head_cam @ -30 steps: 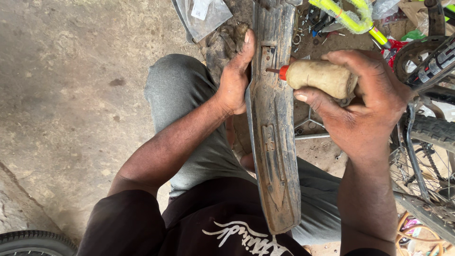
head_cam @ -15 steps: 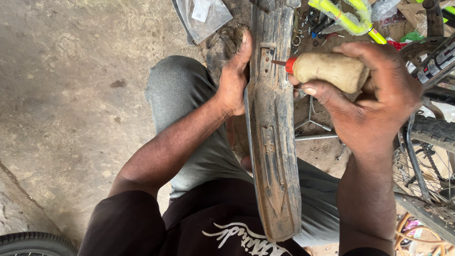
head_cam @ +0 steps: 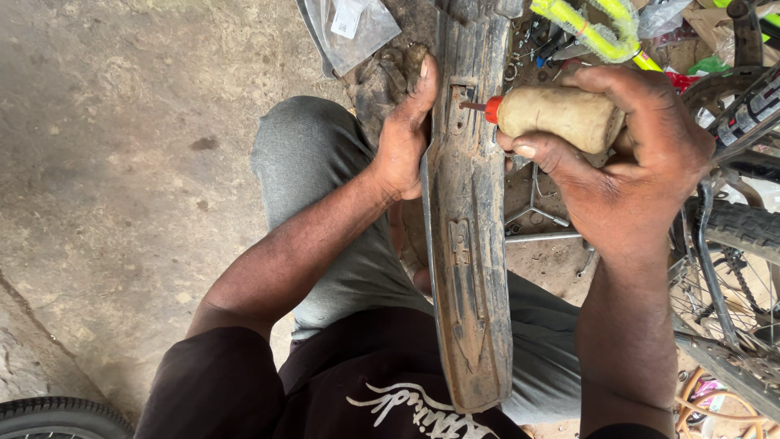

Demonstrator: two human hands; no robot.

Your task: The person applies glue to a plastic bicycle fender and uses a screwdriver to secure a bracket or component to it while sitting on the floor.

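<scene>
Gripping a muddy mudguard (head_cam: 470, 268), left hand (head_cam: 402, 138) fingers clasp its edge while right hand (head_cam: 626, 162) fingers clench a wooden-handled screwdriver (head_cam: 552, 118)

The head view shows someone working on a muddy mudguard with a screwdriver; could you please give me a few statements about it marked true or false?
1. The right hand grips a screwdriver with a pale wooden handle. True.
2. The left hand lies flat on the concrete floor. False: it steadies the edge of the long muddy mudguard.
3. The screwdriver's tip meets the mudguard near its far end. True.
4. The mudguard lies flat on the floor beside the person. False: it rests over the person's lap.
5. A bicycle tyre shows at the right. True.
</scene>
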